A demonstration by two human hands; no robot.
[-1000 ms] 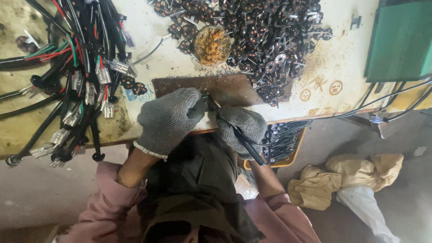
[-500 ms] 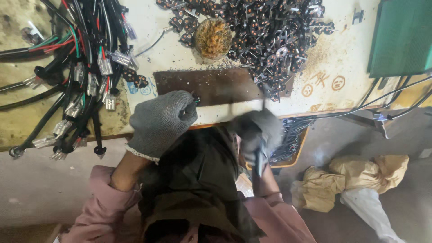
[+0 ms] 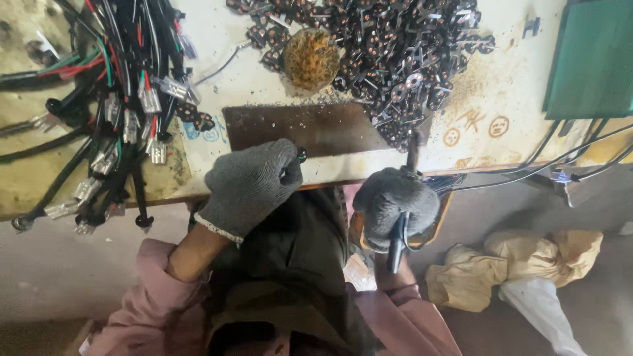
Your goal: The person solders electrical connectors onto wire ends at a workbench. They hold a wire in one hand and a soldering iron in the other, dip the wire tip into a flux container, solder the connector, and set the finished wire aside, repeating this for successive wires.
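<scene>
While the left hand (image 3: 249,186) pinches a small dark part (image 3: 301,155) at the brown plate's (image 3: 310,126) near edge, the right hand (image 3: 394,206) grips a hammer (image 3: 402,217) fist-tight, raised right of the plate.

On the worktop (image 3: 217,72), a wire harness (image 3: 112,105) lies left, a pile of small metal parts (image 3: 395,46) right, and a metal plate (image 3: 316,125) between them at the near edge.

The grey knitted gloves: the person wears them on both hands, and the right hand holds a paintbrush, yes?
Not quite. The right hand in its grey knitted glove holds a dark-handled metal hammer, not a paintbrush, raised over the brown metal plate. The head view shows it. Gloves are on both hands.
</scene>
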